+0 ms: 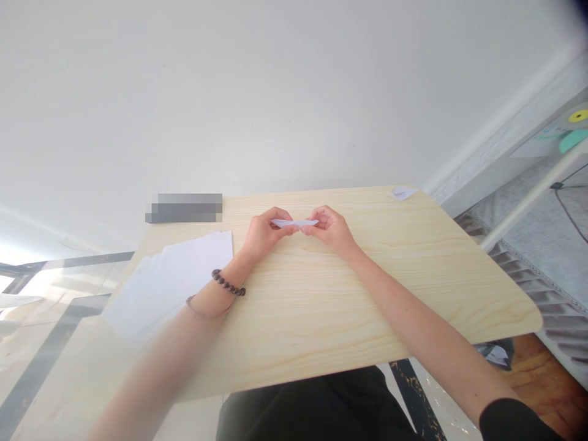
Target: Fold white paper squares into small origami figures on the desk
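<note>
Both my hands meet over the far middle of a light wooden table point(321, 306). Between them is a small folded piece of white paper point(295, 223), long and narrow. My left hand point(264, 233) pinches its left end with fingers curled. My right hand point(331, 228) pinches its right end the same way. The paper sits just above or on the tabletop; I cannot tell which. A dark bead bracelet point(228, 284) is on my left wrist.
A stack of white paper sheets point(174, 275) lies on the table's left part. A small folded white paper point(403, 193) rests at the far right corner. A white wall stands behind the table. A grey rug point(542, 269) covers the floor on the right.
</note>
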Tool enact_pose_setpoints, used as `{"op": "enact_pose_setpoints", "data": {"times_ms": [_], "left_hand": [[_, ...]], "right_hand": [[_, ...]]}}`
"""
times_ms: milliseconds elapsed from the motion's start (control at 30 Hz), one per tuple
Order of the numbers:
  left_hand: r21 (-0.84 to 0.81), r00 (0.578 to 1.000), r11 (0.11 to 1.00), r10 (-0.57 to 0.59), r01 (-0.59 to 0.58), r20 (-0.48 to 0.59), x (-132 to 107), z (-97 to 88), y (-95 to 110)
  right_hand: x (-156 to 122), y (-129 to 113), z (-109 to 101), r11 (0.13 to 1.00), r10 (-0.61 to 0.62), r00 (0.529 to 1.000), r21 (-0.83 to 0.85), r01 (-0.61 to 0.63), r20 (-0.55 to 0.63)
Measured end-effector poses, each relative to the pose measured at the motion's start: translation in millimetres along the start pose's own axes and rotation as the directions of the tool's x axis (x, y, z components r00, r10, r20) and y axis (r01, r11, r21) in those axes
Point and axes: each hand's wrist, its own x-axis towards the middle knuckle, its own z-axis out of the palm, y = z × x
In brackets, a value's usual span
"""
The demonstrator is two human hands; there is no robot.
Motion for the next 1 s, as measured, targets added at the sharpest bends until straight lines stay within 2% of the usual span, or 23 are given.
{"op": "enact_pose_setpoints", "data": {"times_ms": [200, 367, 533, 667, 900, 1000], "left_hand": [[0.022, 1.000, 1.000, 0.005, -0.005, -0.005, 0.2, 0.0, -0.8], [-0.052, 0.999, 0.998, -0.040, 0.041, 0.021, 0.2, -0.6, -0.5], [-0.136, 0.989, 0.983, -0.111, 0.124, 0.101, 1.7, -3.0, -4.7], [-0.085, 0.971, 0.982, -0.150, 0.168, 0.184, 3.0, -5.7, -6.9], [-0.050, 0.970, 0.992, -0.101, 0.115, 0.221, 3.2, -7.7, -6.8], [-0.009, 0.977, 1.000, -0.026, 0.028, 0.210, 2.8, -7.3, -7.4]], "right_hand": [[-0.6, 0.6, 0.6, 0.999, 0.013, 1.000, -0.046, -0.013, -0.007], [0.6, 1.0, 2.1, 0.995, -0.014, 1.000, -0.098, 0.012, -0.024], [1.7, 0.5, -1.8, 0.990, 0.003, 1.000, -0.139, -0.006, -0.024], [1.2, 1.0, -7.5, 0.986, 0.031, 0.999, -0.164, -0.036, -0.033], [2.9, -2.1, -10.6, 0.994, 0.073, 0.997, -0.085, -0.071, 0.021], [4.4, -4.2, -12.7, 0.992, 0.117, 0.993, -0.054, -0.115, 0.025]]}}
